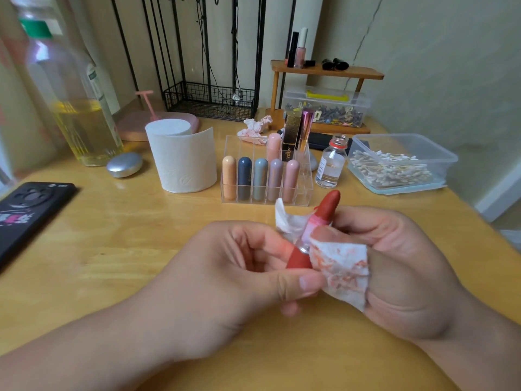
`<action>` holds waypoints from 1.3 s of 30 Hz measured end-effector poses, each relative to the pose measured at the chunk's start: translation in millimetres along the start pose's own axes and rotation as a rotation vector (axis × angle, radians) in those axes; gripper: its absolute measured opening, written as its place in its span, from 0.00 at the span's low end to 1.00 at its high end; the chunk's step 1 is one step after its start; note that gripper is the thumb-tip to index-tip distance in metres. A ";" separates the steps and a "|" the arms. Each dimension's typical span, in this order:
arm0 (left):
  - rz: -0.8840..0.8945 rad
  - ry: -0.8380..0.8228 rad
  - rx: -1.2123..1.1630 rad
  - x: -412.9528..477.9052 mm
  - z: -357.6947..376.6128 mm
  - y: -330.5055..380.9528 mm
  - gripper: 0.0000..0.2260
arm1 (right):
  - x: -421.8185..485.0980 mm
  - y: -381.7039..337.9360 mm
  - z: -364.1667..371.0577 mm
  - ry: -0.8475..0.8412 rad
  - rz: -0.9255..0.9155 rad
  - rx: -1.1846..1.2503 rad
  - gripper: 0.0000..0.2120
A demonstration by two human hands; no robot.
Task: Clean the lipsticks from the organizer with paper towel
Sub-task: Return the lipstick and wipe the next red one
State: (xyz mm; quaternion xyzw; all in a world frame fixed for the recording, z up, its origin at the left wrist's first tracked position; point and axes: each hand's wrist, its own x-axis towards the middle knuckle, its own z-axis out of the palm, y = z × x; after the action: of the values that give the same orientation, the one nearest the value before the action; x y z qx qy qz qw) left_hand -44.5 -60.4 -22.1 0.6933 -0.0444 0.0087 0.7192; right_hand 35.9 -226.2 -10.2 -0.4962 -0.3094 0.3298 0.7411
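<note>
Nearest, the left hand [225, 266] pinches the lower red barrel of a lipstick [327, 210] between thumb and curled fingers. The right hand [394, 263] grips a red-stained piece of paper towel [341, 269], its thumb pressing the towel against the lipstick's pink middle section. The lipstick is held tilted above the tabletop [112, 249], just in front of the clear organizer [306, 176]. Front row of the organizer: five capsule-shaped lipsticks [260, 179], upright in separate compartments; three taller tubes stand behind them. Left of the organizer, a paper roll [183, 159]; right of it, a small glass bottle [331, 165]. Behind it, a crumpled stained tissue [255, 128].
</note>
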 end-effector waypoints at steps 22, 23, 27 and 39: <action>-0.105 -0.448 -0.338 4.3 -11.5 -3.2 0.14 | -0.4 -4.9 -16.8 -0.162 -0.012 0.005 0.09; -0.107 -0.448 -0.329 4.1 -11.9 -2.8 0.14 | -1.2 -4.6 -17.8 -0.133 -0.021 -0.037 0.08; -0.060 -0.330 -0.199 3.0 -11.5 1.3 0.07 | -1.2 -2.7 -19.8 -0.103 -0.017 -0.075 0.14; -0.016 -0.148 -0.148 0.0 -1.9 2.3 0.02 | 3.6 8.2 -7.1 -0.223 0.020 0.209 0.10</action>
State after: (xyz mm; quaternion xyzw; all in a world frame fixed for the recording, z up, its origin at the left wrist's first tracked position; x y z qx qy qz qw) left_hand -44.6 -58.5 -19.9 0.6375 -0.0924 -0.0517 0.7631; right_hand 42.1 -224.8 -19.7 -0.3796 -0.3491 0.4207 0.7463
